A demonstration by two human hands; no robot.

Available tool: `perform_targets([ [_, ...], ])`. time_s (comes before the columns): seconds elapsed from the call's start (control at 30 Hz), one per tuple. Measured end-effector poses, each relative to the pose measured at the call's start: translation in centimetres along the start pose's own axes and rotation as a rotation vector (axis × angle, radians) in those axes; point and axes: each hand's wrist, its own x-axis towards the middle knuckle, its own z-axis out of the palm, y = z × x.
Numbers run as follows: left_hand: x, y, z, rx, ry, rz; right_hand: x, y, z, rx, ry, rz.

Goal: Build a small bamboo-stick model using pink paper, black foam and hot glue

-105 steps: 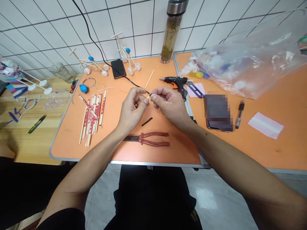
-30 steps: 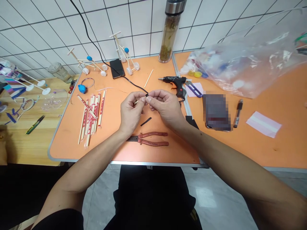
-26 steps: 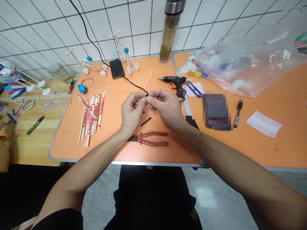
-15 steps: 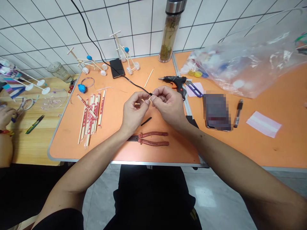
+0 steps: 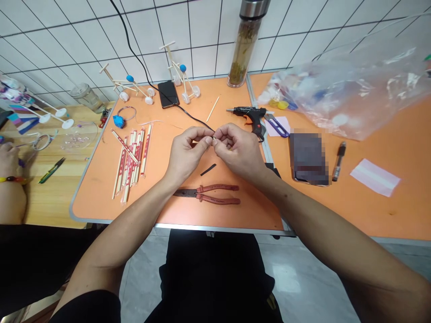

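My left hand [image 5: 186, 151] and my right hand [image 5: 235, 149] meet fingertip to fingertip above the orange table [image 5: 101, 197]. Both are pinched shut on a short thin wooden stick [image 5: 212, 139] with a small dark piece at its end; most of the stick is hidden by the fingers. A short black strip [image 5: 208, 169] lies on the table just below my hands. Red-handled pliers [image 5: 208, 196] lie nearer to me, beneath my wrists.
Wrapped chopsticks [image 5: 131, 159] lie at left. A black glue gun [image 5: 251, 115], scissors [image 5: 276, 127], a marker [image 5: 338, 155] and a plastic bag of caps [image 5: 343, 89] are at right. Stick models [image 5: 180, 80], a phone [image 5: 168, 94] and a bottle [image 5: 244, 45] stand behind. Another person's hand [image 5: 8, 154] rests far left.
My hands stayed pinched together on the stick, twisting slightly. The view shifted a little. The other person's hand came in at the far left and moved up to the wooden table.
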Motion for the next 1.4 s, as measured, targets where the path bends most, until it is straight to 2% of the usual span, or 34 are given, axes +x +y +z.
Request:
perform_targets([
  [0.13,0.0,-0.1,-0.1,0.012,0.004,-0.052,0.1,0.0,-0.2,-0.009,-0.011,0.011],
  [0.3,0.0,-0.3,0.2,0.039,0.024,-0.049,0.2,-0.1,-0.2,-0.026,-0.016,0.009],
  [0.57,-0.2,-0.6,0.8,-0.035,-0.019,-0.067,0.2,-0.4,-0.2,-0.067,-0.022,0.026],
  [0.83,-0.3,-0.7,1.0,-0.187,-0.051,-0.058,0.1,0.0,0.3,0.002,-0.017,0.05],
  [1.03,-0.2,-0.7,0.9,-0.258,-0.034,-0.025,-0.1,0.0,0.9,0.097,-0.051,0.077],
  [1.2,-0.2,-0.5,0.9,-0.242,0.004,-0.02,-0.3,0.0,1.2,0.077,-0.016,0.089],
  [1.4,-0.5,-0.6,1.4,-0.235,0.043,0.014,-0.5,0.5,1.9,0.371,-0.093,0.132],
])
